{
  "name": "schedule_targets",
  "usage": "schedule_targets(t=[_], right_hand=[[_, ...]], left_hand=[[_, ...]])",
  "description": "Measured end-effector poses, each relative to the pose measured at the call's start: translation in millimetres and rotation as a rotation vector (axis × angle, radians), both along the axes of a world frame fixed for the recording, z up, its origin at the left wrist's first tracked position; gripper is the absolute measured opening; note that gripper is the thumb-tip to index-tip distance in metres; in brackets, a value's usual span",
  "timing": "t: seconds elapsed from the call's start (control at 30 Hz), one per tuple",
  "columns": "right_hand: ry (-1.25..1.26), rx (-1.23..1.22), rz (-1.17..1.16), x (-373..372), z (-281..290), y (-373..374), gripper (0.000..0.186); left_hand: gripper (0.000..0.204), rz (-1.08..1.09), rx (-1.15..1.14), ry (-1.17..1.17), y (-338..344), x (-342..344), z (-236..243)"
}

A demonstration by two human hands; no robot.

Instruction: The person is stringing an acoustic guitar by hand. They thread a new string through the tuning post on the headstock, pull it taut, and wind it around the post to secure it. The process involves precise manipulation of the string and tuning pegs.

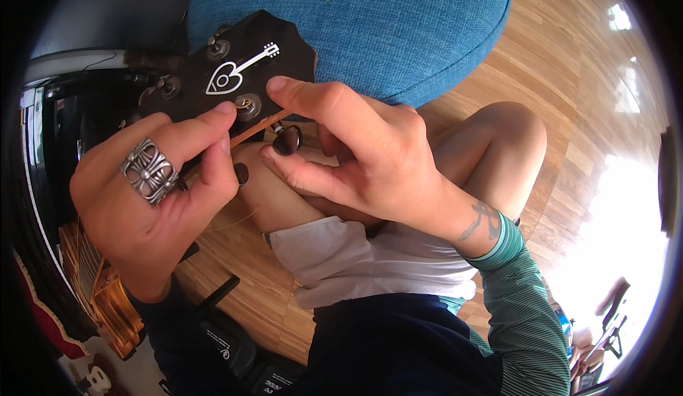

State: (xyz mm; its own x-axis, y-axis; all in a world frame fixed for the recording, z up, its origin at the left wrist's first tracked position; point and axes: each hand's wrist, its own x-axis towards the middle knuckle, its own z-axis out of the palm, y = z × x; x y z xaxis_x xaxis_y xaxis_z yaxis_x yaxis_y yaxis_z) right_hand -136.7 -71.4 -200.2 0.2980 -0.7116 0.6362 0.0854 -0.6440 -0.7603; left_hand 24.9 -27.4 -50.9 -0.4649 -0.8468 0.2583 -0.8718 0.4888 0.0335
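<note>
A black guitar headstock point(299, 54) with a white guitar-shaped emblem lies ahead of me, against a blue cushion. Metal string posts line its face. Beside the nearest post point(247, 107), my left hand point(146, 182), wearing a large silver ring, pinches with thumb and index finger. A thin guitar string point(242, 219) trails below that hand; the part within the pinch is mostly covered. My right hand point(370, 150) has thumb and index finger apart, on either side of a dark tuning knob point(288, 140). Its index fingertip is at the headstock's edge, its thumb close beside the knob.
The round blue cushion point(398, 33) takes up the far side. My bare legs point(491, 140) are folded on the wooden floor point(562, 61). A wooden guitar body point(117, 310) shows at lower left, near black cases point(224, 339). Other items sit at lower right.
</note>
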Motion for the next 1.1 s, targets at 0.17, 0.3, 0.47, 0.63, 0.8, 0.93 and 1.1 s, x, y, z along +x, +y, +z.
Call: schedule_targets(t=[0.17,0.3,0.47,0.63,0.8,0.93,1.1], right_hand=[[0.001,0.004,-0.001,0,0,1,0.046],[-0.002,0.012,0.004,-1,1,1,0.046],[-0.014,0.029,0.007,0,0,2,0.047],[-0.151,0.12,0.025,0,0,4,0.039],[-0.422,0.608,0.377,7,-7,28,0.027],[-0.386,1.073,0.899,11,2,31,0.058],[-0.657,1.299,1.413,14,-3,30,0.075]], left_hand=[[0.027,-0.002,0.079,-0.017,-2,0,6],[0.027,-0.021,0.103,-0.002,-2,1,8],[0.026,0.003,0.088,-0.009,0,-2,3],[0.026,-0.016,0.049,-0.02,-1,-2,3],[0.025,-0.005,0.058,0.001,-1,-5,2],[0.024,-0.009,0.061,0.007,-3,-4,1],[0.024,-0.024,0.034,0.019,-3,-2,-1]])
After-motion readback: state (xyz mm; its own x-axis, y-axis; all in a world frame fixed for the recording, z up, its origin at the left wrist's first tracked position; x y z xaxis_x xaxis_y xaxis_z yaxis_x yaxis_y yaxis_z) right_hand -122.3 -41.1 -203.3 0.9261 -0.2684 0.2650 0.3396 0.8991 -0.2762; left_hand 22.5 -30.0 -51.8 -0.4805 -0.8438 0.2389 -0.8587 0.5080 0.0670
